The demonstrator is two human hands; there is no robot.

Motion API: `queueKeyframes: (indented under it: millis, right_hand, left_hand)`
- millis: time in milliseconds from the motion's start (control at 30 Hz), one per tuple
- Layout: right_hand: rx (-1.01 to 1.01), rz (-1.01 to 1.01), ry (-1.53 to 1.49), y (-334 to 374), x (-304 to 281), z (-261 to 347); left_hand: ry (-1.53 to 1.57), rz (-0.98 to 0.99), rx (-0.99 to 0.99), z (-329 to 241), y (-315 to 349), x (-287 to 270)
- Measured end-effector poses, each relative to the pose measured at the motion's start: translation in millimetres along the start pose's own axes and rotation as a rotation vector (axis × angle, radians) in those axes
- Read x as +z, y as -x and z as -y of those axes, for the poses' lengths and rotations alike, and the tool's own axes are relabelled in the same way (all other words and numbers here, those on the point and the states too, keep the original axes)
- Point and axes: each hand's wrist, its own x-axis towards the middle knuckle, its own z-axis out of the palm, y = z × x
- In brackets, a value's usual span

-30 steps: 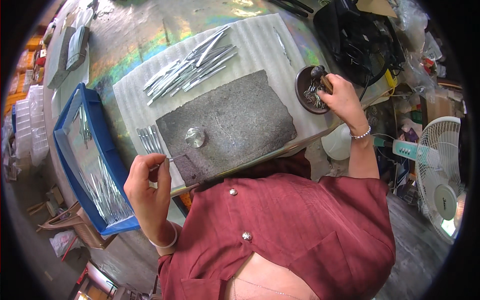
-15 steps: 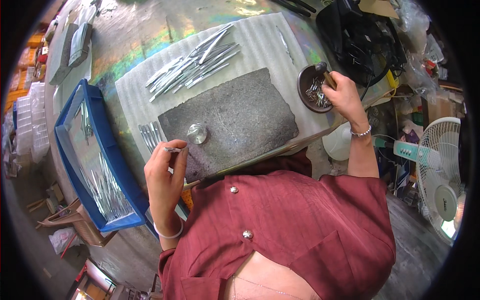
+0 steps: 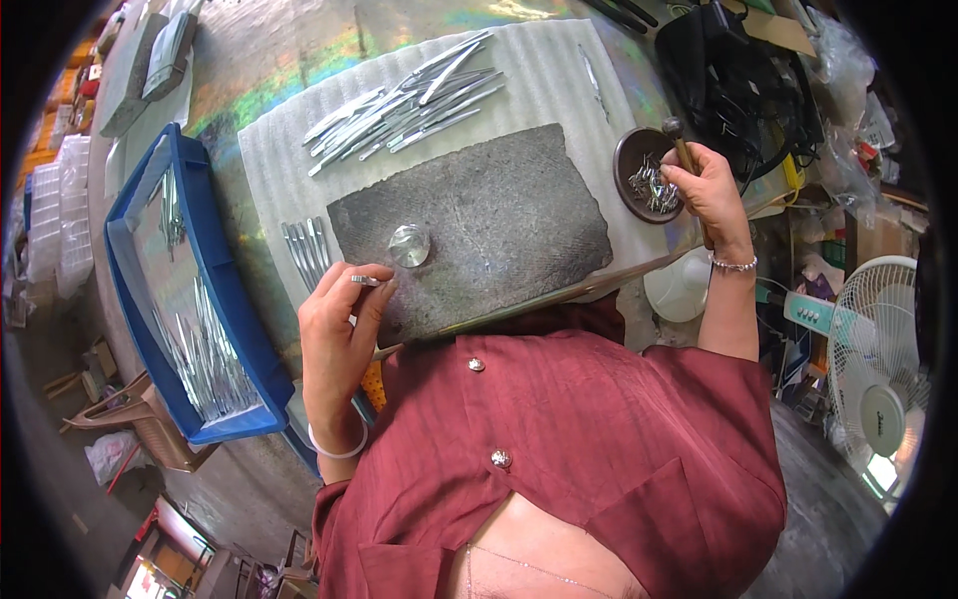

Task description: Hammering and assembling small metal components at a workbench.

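At the near left corner of a dark grey stone slab (image 3: 499, 215), my left hand (image 3: 337, 317) is closed in a pinch on a small flat silver metal piece (image 3: 365, 281). My right hand (image 3: 714, 200) is wrapped round the wooden handle of a hammer (image 3: 684, 155), whose dark head points away from me. Its thumb and fingertips reach over a round brown bowl (image 3: 627, 150) holding many small silver metal parts (image 3: 653, 188); whether they pinch one is unclear. On the slab sits a round, shiny, clear-looking block (image 3: 409, 246). Several silver strips (image 3: 305, 250) lie side by side left of the slab.
A pile of slim silver metal handles (image 3: 409, 105) lies on the white foam sheet (image 3: 269, 150) beyond the slab. One thin piece (image 3: 593, 80) lies apart at far right. A blue tray (image 3: 200, 200) with more metal pieces stands left. A black bag (image 3: 714, 70) and a fan (image 3: 868, 349) are right.
The whole view has shifted slightly. My right hand stays at the bowl with the hammer, its fingertips still over the small parts. My left hand keeps its pinch, the metal piece turned a little.
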Motion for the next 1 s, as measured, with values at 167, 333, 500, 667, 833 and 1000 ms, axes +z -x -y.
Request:
queueKeyframes:
  millis: [167,333,500,667,833,1000]
  right_hand:
    - [0.047,0.092,-0.140,14,11,28]
    - [-0.020,0.408,-0.382,36,53,58]
    - [0.039,0.619,-0.441,56,101,86]
    - [-0.001,0.664,-0.501,72,145,95]
    - [-0.025,0.681,-0.575,77,163,101]
    - [-0.011,0.773,-0.532,76,160,109]
  left_hand:
    - [0.083,-0.076,0.027,-3,4,-2]
    - [0.689,-0.101,-0.197,-13,8,1]
    - [1.137,-0.016,-0.257,-14,7,10]
    - [1.512,0.049,-0.338,-5,3,26]
    - [1.665,0.130,-0.393,3,4,28]
    - [1.659,0.135,-0.373,1,5,27]
